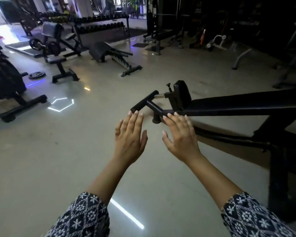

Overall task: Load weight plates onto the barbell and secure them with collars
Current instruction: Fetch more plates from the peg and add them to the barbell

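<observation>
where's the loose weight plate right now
Head view, far left: the weight plate lies flat on the floor, just left of the small black bench.

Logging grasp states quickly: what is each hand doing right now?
Left hand: open, fingers straight, holding nothing.
Right hand: open, fingers spread, holding nothing.

There is one camera. It sits on the person's head and looks forward and down. The left hand [129,137] and right hand [181,135] are close, low in the middle of the view. The shiny floor [58,151] runs away from it. The dumbbell rack [101,24] is far off at the top.
</observation>
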